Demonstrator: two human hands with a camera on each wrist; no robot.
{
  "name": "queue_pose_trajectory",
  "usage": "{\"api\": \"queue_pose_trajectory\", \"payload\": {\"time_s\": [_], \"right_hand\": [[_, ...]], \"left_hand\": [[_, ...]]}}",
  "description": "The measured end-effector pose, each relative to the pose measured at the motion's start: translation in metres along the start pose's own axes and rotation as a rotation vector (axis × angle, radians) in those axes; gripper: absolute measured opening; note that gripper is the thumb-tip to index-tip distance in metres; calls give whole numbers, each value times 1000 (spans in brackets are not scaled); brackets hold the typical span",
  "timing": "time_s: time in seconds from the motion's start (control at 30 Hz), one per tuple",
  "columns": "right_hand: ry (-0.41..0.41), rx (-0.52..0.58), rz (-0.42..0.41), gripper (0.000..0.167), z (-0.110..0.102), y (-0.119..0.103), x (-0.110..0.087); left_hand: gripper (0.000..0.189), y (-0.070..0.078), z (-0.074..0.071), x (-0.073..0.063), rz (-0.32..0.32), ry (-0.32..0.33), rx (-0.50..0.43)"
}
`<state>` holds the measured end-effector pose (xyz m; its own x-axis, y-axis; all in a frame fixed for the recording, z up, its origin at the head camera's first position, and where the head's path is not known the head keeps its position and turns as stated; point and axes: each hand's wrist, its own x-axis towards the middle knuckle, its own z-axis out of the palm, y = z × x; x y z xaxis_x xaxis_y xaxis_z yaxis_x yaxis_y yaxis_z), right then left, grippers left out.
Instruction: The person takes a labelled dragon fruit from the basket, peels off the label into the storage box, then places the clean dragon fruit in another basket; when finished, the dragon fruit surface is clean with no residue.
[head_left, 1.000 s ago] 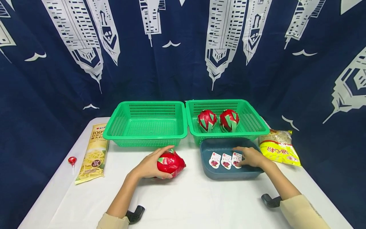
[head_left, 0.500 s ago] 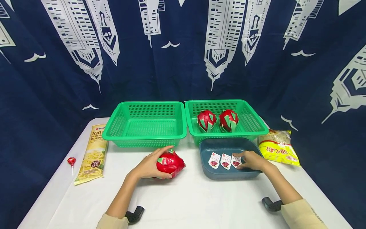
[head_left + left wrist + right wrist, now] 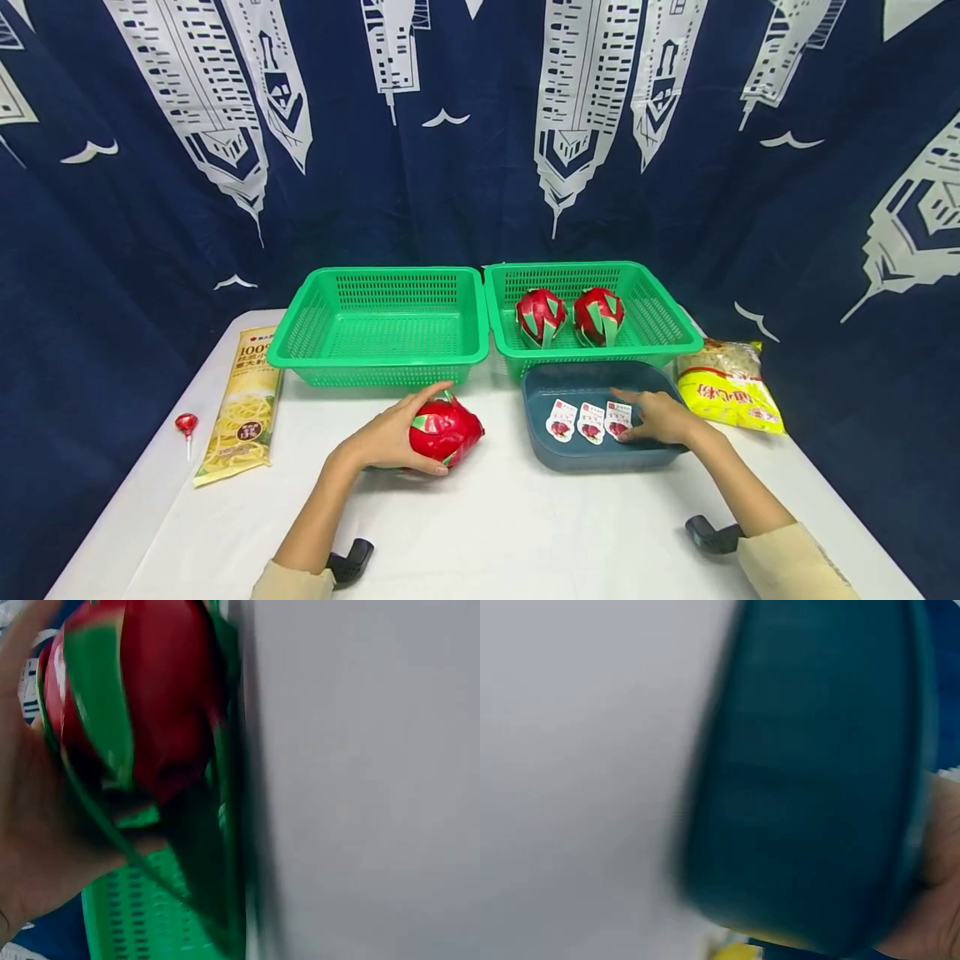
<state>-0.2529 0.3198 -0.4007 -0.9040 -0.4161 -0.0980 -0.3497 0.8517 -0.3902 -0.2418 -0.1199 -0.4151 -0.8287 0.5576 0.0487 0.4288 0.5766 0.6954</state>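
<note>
In the head view my left hand (image 3: pixel 386 435) grips a red dragon fruit (image 3: pixel 448 429) with green leaf tips, low over the table in front of the left basket. The left wrist view shows this dragon fruit (image 3: pixel 161 690) up close, blurred, with the hand curved around its side. My right hand (image 3: pixel 662 417) reaches into a dark blue tub (image 3: pixel 551 457). Its thumb and forefinger are spread at the top and bottom of the right-hand fruit label (image 3: pixel 617 419); contact is hard to tell. Two more labels (image 3: pixel 561 420) lie to its left. In the right wrist view the tub (image 3: pixel 810 772) hides the fingertips.
A green basket (image 3: pixel 378 361) stands back left. Beside it another green basket (image 3: pixel 600 354) holds two dragon fruits (image 3: pixel 541 317). A noodle packet (image 3: pixel 238 408) and a red lollipop (image 3: pixel 186 423) lie left; a yellow bag (image 3: pixel 731 387) lies right of the tub.
My right forefinger has come off the label's top edge, which it covered half a second ago. The dragon fruit has turned slightly in my left hand, and the thumb sits a little lower.
</note>
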Motion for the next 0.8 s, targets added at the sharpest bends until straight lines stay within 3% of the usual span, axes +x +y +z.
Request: {"api": "queue_pose_trajectory", "payload": {"time_s": [0.1,0.2,0.3,0.4,0.5,0.63,0.8], "right_hand": [[127,33,-18,73,-15,-5,-2],[332,18,-50,60,-36,-6,-1],[543,-42,-56,50,-56,-2,1],[658,-49,-19,54,-70,6,5],[648,6,49,72,-77,19,11],[554,90,154,95,-75,42,19],[407,165,275,108,-63,66,25]], "left_hand": [[99,1,-11,-6,8,-119,-134],[96,-4,-24,-12,13,-240,-285],[97,-11,-30,-16,9,-320,-379],[97,-15,-30,-19,3,-353,-438],[98,-16,-29,-19,-1,-336,-457],[97,-18,-26,-21,12,-267,-430],[96,-17,-27,-21,32,-188,-358]]}}
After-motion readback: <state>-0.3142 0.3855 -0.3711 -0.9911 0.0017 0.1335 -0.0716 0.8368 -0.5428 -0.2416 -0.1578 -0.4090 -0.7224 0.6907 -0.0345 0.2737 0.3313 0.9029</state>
